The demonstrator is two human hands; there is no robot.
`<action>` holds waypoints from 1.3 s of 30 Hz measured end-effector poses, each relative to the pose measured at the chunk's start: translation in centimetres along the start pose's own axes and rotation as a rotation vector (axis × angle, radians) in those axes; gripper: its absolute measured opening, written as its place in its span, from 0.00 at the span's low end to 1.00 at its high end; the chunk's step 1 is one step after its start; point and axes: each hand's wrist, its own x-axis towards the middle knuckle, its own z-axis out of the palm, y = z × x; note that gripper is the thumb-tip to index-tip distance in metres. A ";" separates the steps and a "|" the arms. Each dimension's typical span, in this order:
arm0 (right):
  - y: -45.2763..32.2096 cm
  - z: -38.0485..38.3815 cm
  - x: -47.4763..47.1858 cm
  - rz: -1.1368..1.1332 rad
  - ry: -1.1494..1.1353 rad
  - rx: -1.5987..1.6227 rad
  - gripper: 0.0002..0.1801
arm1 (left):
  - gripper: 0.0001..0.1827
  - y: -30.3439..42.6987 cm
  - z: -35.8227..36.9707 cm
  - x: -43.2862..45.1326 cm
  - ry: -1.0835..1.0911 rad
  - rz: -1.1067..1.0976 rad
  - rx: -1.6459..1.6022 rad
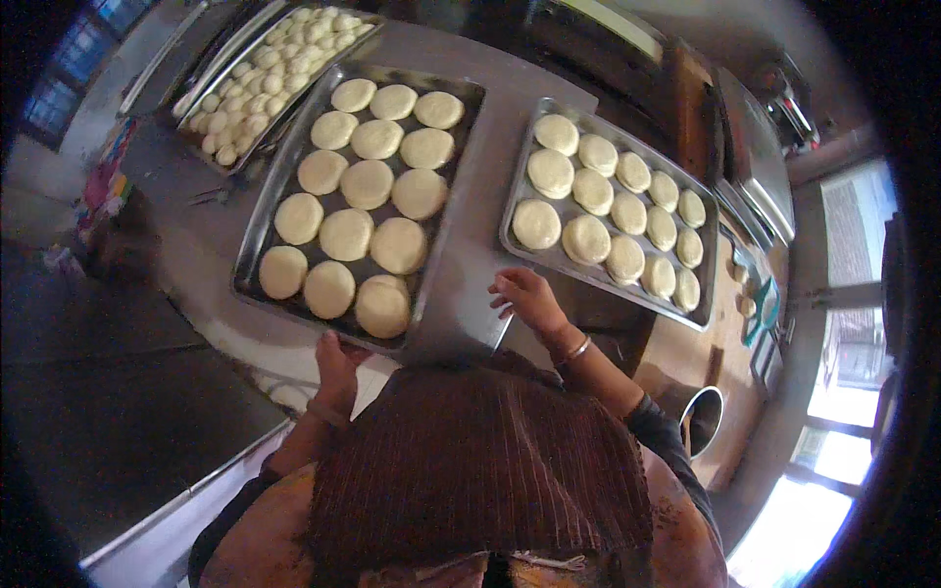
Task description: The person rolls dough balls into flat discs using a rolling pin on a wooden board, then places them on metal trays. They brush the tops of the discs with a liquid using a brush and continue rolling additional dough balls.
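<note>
A metal baking tray (248, 275) lies before me with rows of flattened dough rounds (345, 235) on it. My left hand (337, 371) grips its near edge, thumb at the rim and fingers partly hidden below. My right hand (531, 300) is in the air between this tray and a second metal baking tray (610, 283), holding nothing, its fingers loosely bent and apart. Similar dough rounds (628, 213) fill the second tray. A bracelet circles my right wrist.
At the far left stands a deeper tray (234, 163) heaped with small dough balls (265, 84). The metal worktop (470, 264) runs beneath the trays. On a wooden table (673, 349) to the right are a round metal container (703, 422) and a teal item (764, 312).
</note>
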 end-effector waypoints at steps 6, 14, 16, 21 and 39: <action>-0.5 3.5 7.5 -0.020 -0.076 0.065 0.23 | 0.17 1.6 -0.6 -1.9 0.077 -0.232 -0.191; -1.4 5.3 10.5 0.100 -0.150 0.025 0.19 | 0.13 -0.2 -1.6 1.7 0.229 -0.173 -0.194; -0.4 5.4 9.9 0.092 -0.123 0.004 0.19 | 0.15 -0.8 -1.7 2.0 0.190 -0.165 -0.157; 3.1 1.2 3.9 0.169 -0.056 0.114 0.21 | 0.18 -1.2 -3.7 1.7 0.213 0.019 0.046; 3.7 -22.6 -6.4 0.060 0.726 1.222 0.24 | 0.08 14.2 -11.8 -4.7 0.431 -0.470 -0.082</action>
